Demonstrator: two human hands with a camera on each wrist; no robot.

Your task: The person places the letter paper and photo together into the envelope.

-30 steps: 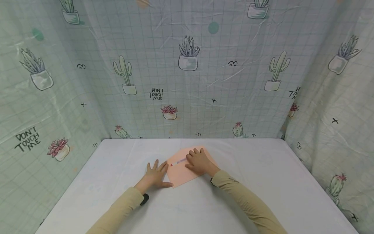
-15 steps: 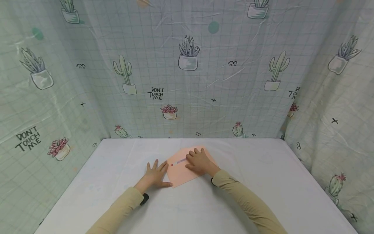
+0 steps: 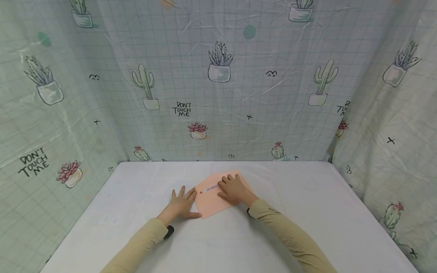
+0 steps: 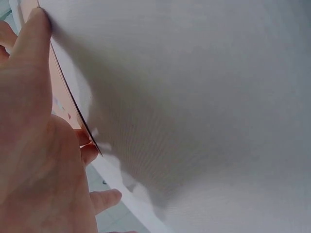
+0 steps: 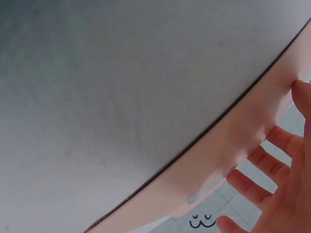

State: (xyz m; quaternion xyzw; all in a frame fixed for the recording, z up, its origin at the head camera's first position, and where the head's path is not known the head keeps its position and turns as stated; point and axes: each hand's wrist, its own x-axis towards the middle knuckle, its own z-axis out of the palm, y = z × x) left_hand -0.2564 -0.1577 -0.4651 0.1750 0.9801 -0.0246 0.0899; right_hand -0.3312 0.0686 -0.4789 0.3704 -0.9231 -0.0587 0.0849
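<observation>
A peach paper envelope (image 3: 211,204) lies tilted on the white table in the head view, its pointed end at the back. Across it runs a narrow pale strip (image 3: 209,188) with a small red end, and its right part disappears behind my right hand (image 3: 233,189). That hand rests on the envelope with its fingertips on the paper; the right wrist view shows its fingers (image 5: 250,189) spread along the sheet (image 5: 194,170). My left hand (image 3: 181,204) lies flat with spread fingers at the envelope's left edge. In the left wrist view its thumb (image 4: 36,34) touches the paper edge.
A white table (image 3: 290,227) stretches around the envelope on all sides. Behind it and at both sides hang curtains (image 3: 218,98) printed with cacti and lettering. A black band (image 3: 168,232) sits on the left wrist.
</observation>
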